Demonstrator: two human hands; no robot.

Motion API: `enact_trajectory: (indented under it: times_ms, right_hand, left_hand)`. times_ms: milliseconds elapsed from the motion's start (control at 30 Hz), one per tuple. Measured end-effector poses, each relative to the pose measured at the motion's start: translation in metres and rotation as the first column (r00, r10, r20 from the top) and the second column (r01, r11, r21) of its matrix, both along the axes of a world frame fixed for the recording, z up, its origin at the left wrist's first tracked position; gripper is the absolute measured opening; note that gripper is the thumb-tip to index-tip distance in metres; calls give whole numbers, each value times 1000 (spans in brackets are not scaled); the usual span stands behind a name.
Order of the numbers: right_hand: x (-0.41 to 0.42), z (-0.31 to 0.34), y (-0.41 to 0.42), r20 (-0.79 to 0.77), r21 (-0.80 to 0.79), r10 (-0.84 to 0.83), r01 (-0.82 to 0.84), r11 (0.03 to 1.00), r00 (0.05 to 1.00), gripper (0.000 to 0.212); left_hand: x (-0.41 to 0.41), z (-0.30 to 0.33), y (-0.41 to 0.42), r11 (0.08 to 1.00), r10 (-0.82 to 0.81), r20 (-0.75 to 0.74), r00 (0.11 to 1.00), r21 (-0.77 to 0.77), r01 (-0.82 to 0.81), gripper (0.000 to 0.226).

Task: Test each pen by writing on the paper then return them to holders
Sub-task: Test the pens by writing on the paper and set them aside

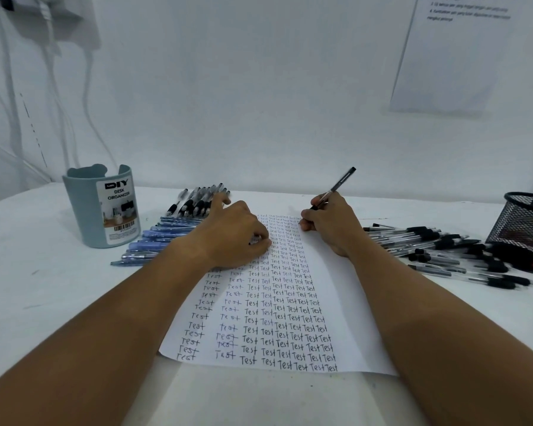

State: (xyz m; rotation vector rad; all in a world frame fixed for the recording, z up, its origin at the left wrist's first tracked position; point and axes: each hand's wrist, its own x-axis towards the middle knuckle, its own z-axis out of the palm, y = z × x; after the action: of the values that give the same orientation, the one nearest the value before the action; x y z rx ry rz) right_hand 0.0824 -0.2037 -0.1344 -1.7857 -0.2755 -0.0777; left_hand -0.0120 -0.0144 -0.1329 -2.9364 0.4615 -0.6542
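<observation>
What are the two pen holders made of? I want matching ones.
The blue-grey desk organizer looks like smooth matte plastic: opaque, moulded rim, paper label stuck on. The black holder at the right looks like metal wire mesh with a solid rim; you can see through its lattice.

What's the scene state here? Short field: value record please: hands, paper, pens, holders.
right hand: right hand grips a pen, tip at the top of the paper
left hand: left hand rests on the paper's upper left, index finger stretched toward the black pens; looks to pinch something small
paper: paper flat on the table, columns of "Test", right strip blank
pens left: blue pens and black pens in rows
pens right: loose pile
holders: grey-blue organizer left, mesh holder right; contents unseen
</observation>
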Motion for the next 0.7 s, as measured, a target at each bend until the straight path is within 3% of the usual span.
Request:
enact_trajectory:
  times_ms: [333, 500, 700]
  right_hand:
    - [2, 1, -2, -55, 46, -4, 7, 999, 998, 24]
    - [-4, 2, -1, 15, -59, -7, 8, 998, 1000, 22]
    - [1, 3, -3, -74, 96, 4, 3, 995, 997, 28]
  left_hand:
    - [0, 0, 0, 1000, -2, -12, 1000, -8, 2, 34]
    - [-1, 0, 0, 1000, -4, -15, 1000, -28, 3, 34]
    - [-1, 0, 0, 999, -1, -27, 1000, -49, 0, 33]
